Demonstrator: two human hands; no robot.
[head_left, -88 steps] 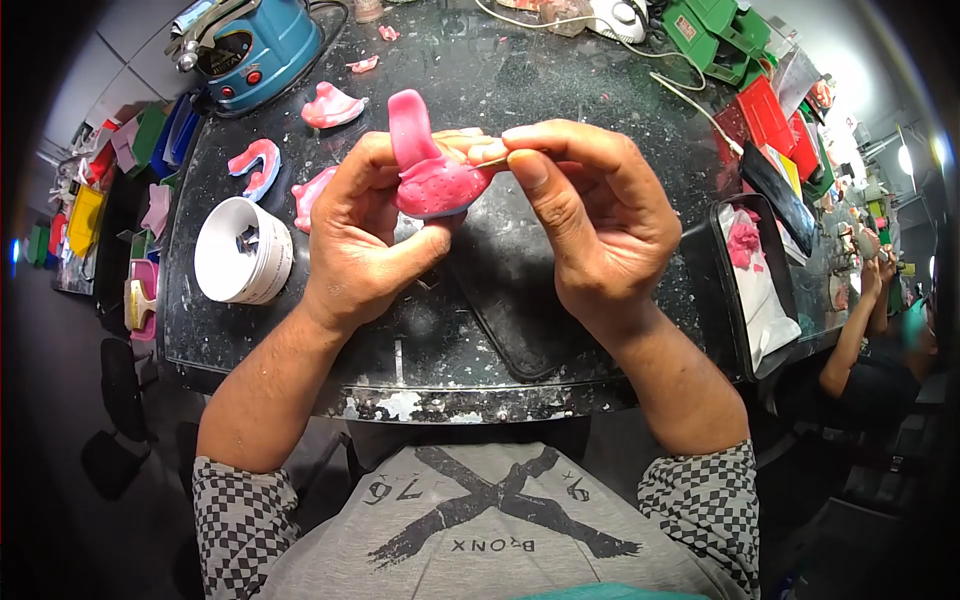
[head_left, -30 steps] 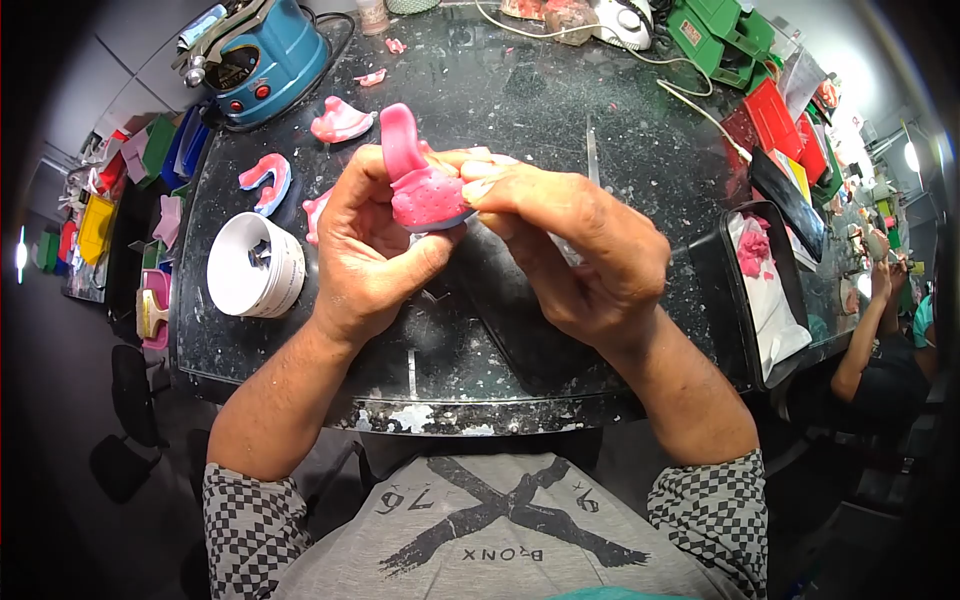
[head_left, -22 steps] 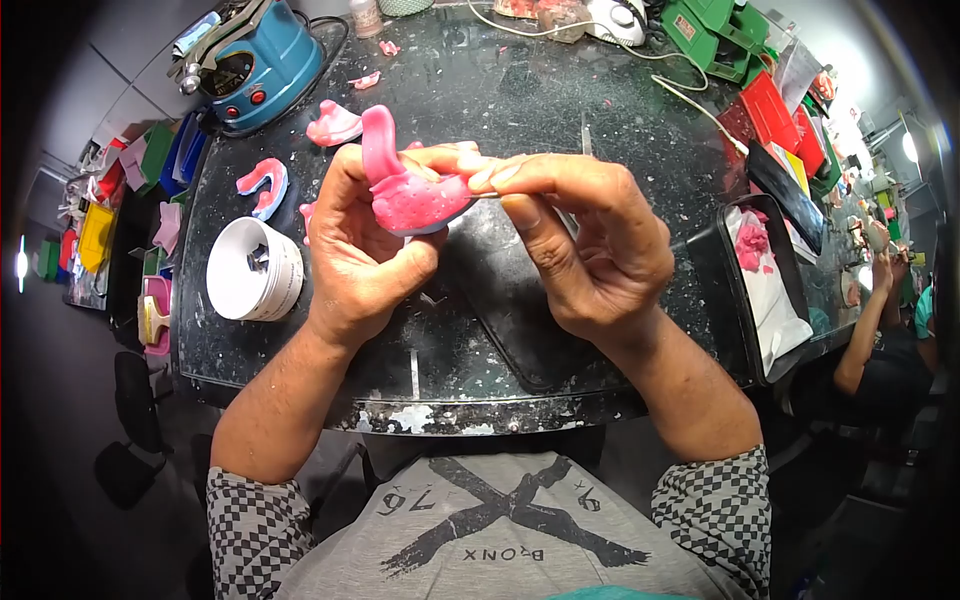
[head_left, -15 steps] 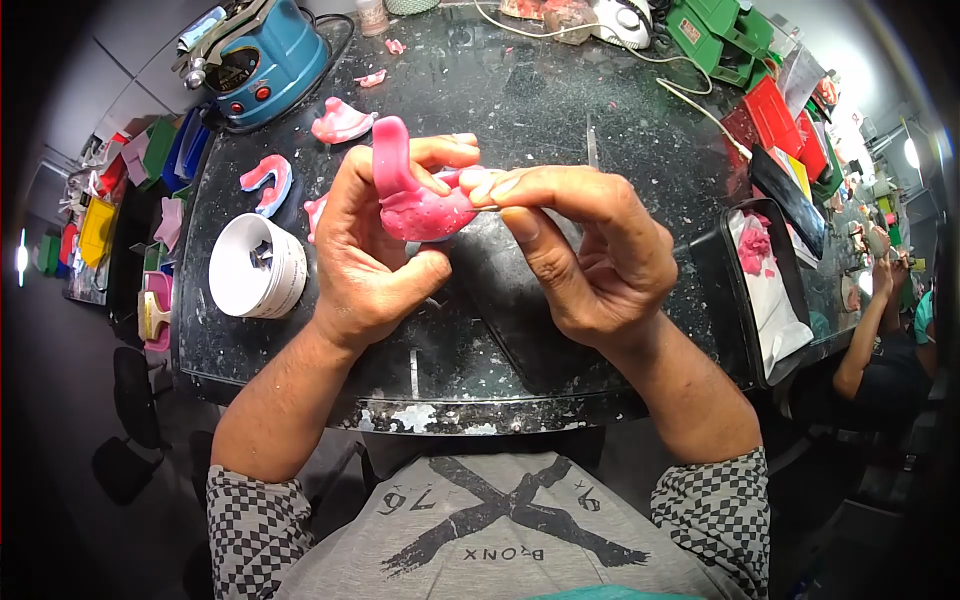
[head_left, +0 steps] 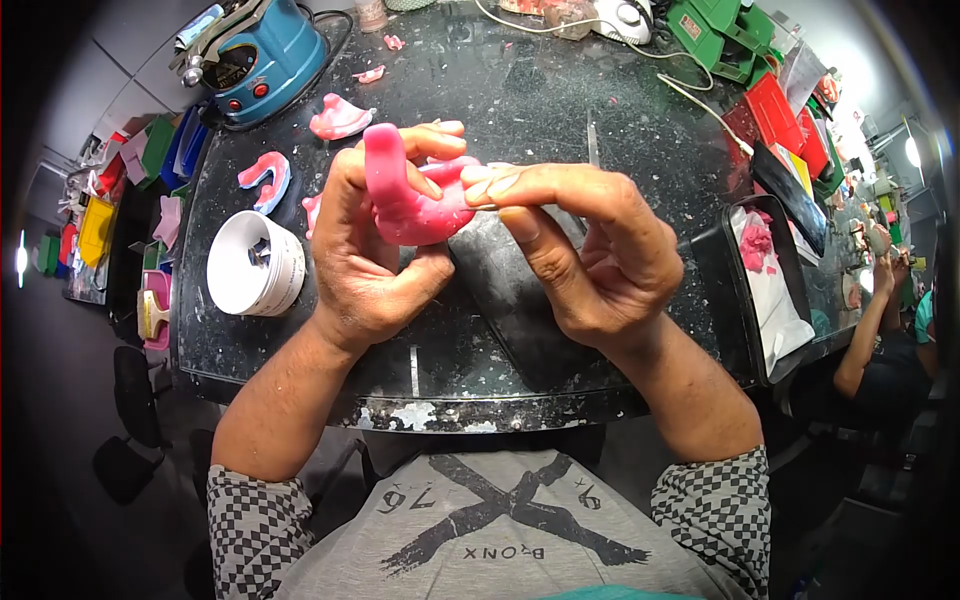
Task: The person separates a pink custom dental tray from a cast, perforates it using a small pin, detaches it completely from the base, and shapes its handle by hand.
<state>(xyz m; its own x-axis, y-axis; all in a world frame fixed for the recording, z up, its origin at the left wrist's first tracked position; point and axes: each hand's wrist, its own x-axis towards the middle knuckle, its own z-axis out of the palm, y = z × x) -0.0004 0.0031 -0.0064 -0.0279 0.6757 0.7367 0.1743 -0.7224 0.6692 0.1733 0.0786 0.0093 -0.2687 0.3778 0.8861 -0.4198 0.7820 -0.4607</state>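
My left hand (head_left: 365, 275) is wrapped round a pink dental impression tray (head_left: 425, 218), its upright handle pointing away from me and the bowl facing right. Small holes dot the tray's pink surface. At the tray's right edge, my right hand (head_left: 605, 255) is closed in a pinch, fingertips touching or almost touching the rim. A thin sliver shows between the thumb and forefinger, too small to name. Beyond my left hand lie a pink and white moulded piece (head_left: 340, 117) and a pink and blue arch-shaped piece (head_left: 278, 188).
A white tub (head_left: 228, 275) with small metal bits stands left of my left hand. At the back left sits a blue machine (head_left: 268, 65). On the right are a black tray (head_left: 738, 300) holding paper and pink scraps, a phone (head_left: 785, 200) and green bins (head_left: 715, 40).
The pink tray has tilted slightly in my left hand, its handle leaning and dropping a little toward me. My right hand's pinch stays at the rim, nearly unmoved.
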